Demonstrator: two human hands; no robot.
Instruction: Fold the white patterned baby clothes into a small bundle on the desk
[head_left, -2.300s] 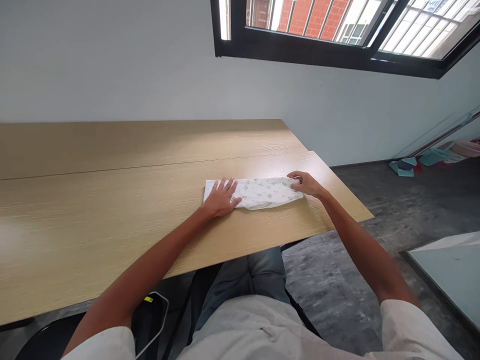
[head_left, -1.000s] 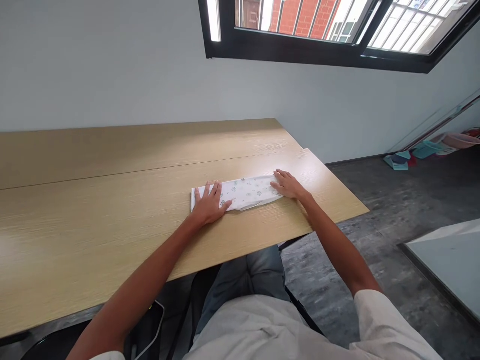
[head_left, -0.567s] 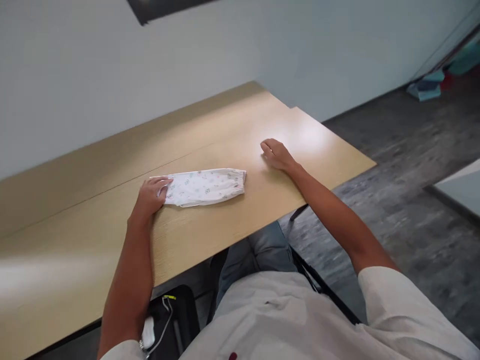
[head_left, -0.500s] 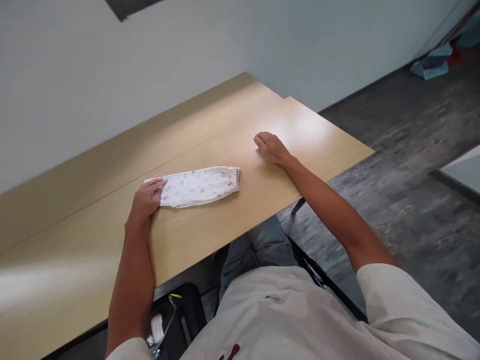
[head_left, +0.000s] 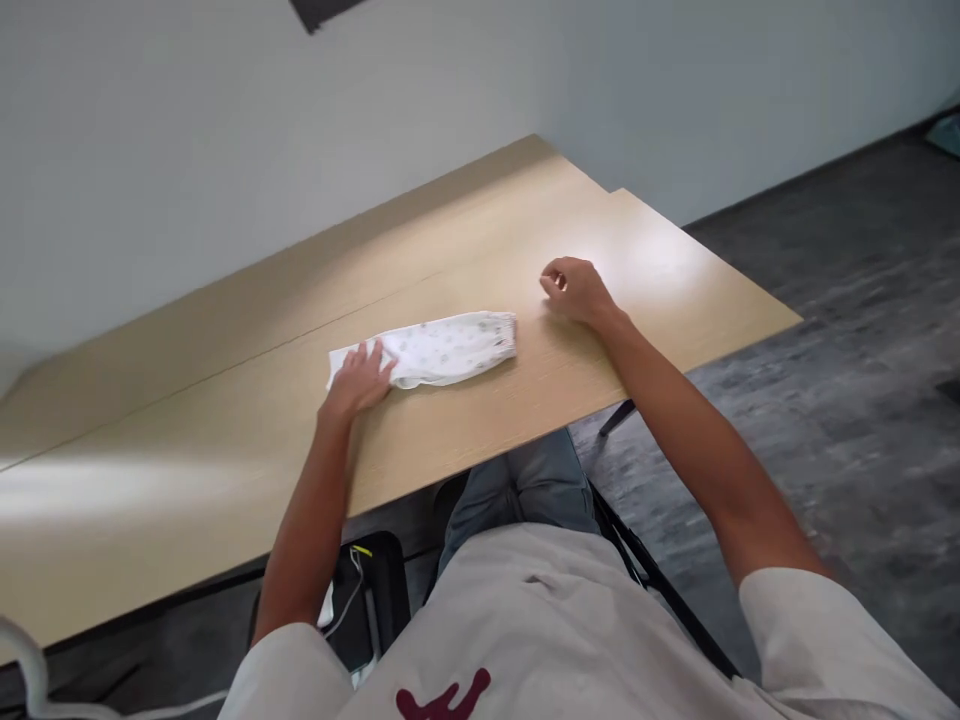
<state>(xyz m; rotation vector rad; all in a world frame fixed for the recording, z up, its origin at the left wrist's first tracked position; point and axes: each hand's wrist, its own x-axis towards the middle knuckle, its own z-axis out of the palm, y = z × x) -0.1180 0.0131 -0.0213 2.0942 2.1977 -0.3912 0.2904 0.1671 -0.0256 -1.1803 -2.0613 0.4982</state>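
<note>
A white cloth garment with a small print [head_left: 450,348] lies folded into a long strip on the light wooden table [head_left: 480,430]. Its gathered elastic end points right. My left hand [head_left: 360,380] rests on the garment's left part, fingers spread and pressed flat on the fabric. To the right of the elastic end, my right hand [head_left: 576,288] is over the tabletop with its fingers curled and a small gap showing between thumb and fingers. Nothing shows inside it, and it does not touch the garment.
A pale wall [head_left: 450,100] runs behind the table. Below the table's front edge are a black case or bag [head_left: 386,575] with a cable, and a white curved tube [head_left: 34,670] at the lower left. Grey floor [head_left: 862,400] shows at the right.
The view has shifted, so table and garment appear further right. My left hand has moved further onto the garment and its fingers have spread. The right hand's curl has loosened slightly.
</note>
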